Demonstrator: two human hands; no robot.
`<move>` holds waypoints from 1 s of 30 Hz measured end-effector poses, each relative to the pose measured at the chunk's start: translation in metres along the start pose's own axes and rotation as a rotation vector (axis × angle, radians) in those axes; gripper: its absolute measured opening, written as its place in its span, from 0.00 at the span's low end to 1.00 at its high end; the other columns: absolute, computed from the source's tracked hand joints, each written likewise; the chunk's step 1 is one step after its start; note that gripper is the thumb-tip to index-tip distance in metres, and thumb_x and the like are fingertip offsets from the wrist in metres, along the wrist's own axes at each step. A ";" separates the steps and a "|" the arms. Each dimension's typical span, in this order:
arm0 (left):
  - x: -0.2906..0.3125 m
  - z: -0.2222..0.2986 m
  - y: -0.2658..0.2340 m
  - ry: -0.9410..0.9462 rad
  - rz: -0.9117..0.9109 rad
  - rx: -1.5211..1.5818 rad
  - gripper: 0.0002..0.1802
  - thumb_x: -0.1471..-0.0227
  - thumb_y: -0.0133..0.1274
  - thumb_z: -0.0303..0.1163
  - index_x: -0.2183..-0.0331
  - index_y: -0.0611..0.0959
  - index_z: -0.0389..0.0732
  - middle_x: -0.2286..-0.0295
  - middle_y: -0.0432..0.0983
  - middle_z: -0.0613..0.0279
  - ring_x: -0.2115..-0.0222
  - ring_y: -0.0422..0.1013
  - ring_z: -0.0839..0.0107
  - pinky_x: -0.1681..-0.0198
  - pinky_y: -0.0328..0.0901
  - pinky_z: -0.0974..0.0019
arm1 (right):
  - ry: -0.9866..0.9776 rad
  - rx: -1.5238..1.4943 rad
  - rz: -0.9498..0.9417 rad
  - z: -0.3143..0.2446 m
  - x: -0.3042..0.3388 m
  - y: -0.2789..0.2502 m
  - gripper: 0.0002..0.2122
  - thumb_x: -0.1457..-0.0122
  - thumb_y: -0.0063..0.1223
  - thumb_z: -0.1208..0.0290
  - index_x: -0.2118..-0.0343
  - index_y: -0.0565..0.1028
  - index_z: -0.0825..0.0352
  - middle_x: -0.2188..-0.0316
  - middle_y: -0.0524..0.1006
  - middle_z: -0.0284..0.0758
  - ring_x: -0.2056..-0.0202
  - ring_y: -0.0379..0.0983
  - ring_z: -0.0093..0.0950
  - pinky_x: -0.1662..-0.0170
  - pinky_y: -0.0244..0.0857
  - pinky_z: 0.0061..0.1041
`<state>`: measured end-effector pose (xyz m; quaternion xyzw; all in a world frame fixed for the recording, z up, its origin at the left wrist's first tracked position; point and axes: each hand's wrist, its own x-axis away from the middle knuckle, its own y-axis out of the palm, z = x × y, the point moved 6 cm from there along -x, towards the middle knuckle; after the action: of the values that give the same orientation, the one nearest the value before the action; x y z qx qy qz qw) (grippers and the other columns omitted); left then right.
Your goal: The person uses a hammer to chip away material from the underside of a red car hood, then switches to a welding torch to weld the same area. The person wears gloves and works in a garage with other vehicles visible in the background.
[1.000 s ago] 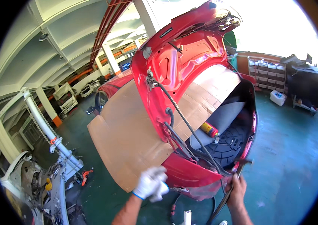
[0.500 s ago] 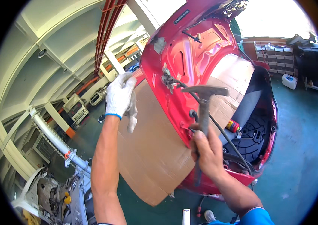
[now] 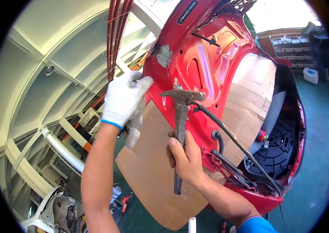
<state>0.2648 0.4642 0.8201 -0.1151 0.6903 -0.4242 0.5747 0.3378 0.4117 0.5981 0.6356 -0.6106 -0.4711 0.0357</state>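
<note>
My right hand [image 3: 186,155], bare, grips the dark handle of a hammer [image 3: 180,120]. Its worn metal head, pointed at one end, is up in front of the red trunk lid [image 3: 205,77]. My left hand [image 3: 123,99] wears a white knit glove with a blue cuff and is raised beside the lid's left edge. Its fingers are curled, and a greyish part of glove hangs below them; what they hold, if anything, is hidden. On the lid, a patch of grey filler or bare metal [image 3: 164,56] shows near the edge, left of the hammer.
Brown cardboard [image 3: 156,171] covers part of the car below the lid. A black cable [image 3: 234,139] runs from the lid down to the open trunk [image 3: 277,143]. At lower left are stripped car parts [image 3: 63,209] and a metal post with a chain [image 3: 61,149]. Shelves [image 3: 292,50] stand far right.
My right hand and the hammer have moved left, closer to my left hand. My left hand has come nearer the lid's edge. The view has shifted, so the car appears farther right.
</note>
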 end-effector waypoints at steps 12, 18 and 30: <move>0.039 -0.003 -0.004 -0.197 -0.224 0.257 0.30 0.48 0.55 0.29 0.44 0.77 0.30 0.57 0.83 0.49 0.57 0.77 0.69 0.51 0.69 0.66 | 0.005 -0.083 -0.122 0.007 0.012 -0.014 0.12 0.29 0.48 0.68 0.53 0.68 0.73 0.80 0.70 0.30 0.82 0.66 0.17 0.78 0.59 0.20; 0.019 -0.004 -0.024 -0.121 -0.160 0.191 0.30 0.46 0.51 0.25 0.41 0.74 0.28 0.53 0.81 0.50 0.51 0.76 0.67 0.45 0.68 0.66 | -0.099 -0.031 -0.019 0.019 -0.009 0.002 0.13 0.32 0.53 0.69 0.51 0.70 0.73 0.80 0.71 0.34 0.79 0.71 0.22 0.73 0.65 0.27; -0.011 0.058 -0.027 0.065 -0.411 -0.289 0.27 0.47 0.49 0.28 0.46 0.78 0.29 0.59 0.83 0.50 0.59 0.78 0.65 0.50 0.70 0.63 | -0.093 -0.228 0.116 0.021 -0.050 0.050 0.10 0.30 0.48 0.70 0.52 0.68 0.71 0.78 0.70 0.28 0.82 0.64 0.14 0.80 0.58 0.18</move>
<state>0.3110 0.4281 0.8483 -0.3204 0.7240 -0.4325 0.4315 0.2967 0.4507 0.6448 0.5685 -0.5901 -0.5633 0.1066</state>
